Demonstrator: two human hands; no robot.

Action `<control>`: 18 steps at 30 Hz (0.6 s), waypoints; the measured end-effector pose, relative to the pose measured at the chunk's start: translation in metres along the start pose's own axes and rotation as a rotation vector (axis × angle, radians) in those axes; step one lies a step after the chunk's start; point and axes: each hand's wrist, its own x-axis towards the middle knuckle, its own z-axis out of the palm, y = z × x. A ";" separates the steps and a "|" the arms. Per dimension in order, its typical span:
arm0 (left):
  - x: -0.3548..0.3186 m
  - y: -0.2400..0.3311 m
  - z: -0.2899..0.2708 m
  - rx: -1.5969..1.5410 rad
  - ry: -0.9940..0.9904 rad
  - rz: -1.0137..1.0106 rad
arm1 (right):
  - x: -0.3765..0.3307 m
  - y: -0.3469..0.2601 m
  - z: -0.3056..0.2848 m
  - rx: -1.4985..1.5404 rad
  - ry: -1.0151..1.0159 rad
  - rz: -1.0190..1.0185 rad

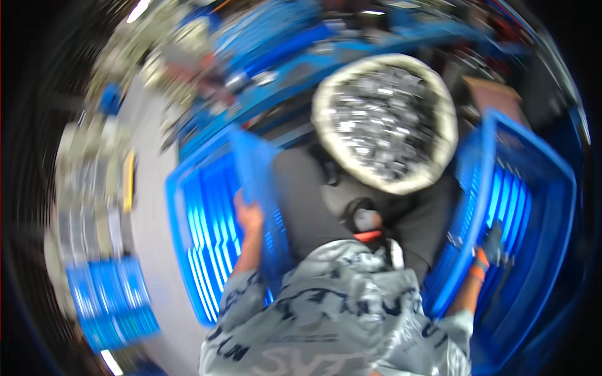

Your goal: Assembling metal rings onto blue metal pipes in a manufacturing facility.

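Observation:
My bare left hand (249,215) is at the side wall of a blue plastic crate (179,250) standing left of my legs. Its fingers are smeared by motion, and whether they grip the rim cannot be made out. On the other side, my right hand (493,247), in a dark grey glove with an orange cuff, reaches over the wall into a second blue crate (533,294). Small shiny bits show close to that glove, but its fingers are too blurred to read. Ahead of my knees sits a round pale-rimmed sack or basket (323,119) heaped with small silvery metal pieces (385,119).
A blue bench (282,88) with blurred items crosses the far side. Stacked blue bins (113,288) and pale sacks line the far left, beside a grey floor strip (153,250). A brown box (493,97) stands behind the right crate. My legs are between the crates.

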 end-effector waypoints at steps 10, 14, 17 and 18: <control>0.010 -0.018 -0.085 -0.095 -0.080 -0.322 | -0.249 -0.313 0.373 0.051 -0.901 -0.628; 0.021 -0.046 -0.125 -0.352 -0.099 -0.314 | -0.293 -0.266 0.475 -0.451 -0.846 -1.171; 0.034 -0.149 -0.182 -0.033 0.159 -0.163 | -0.273 -0.235 0.505 -0.737 -0.917 -0.953; 0.026 -0.211 -0.212 0.142 0.293 -0.195 | -0.285 -0.238 0.513 -0.728 -0.988 -0.804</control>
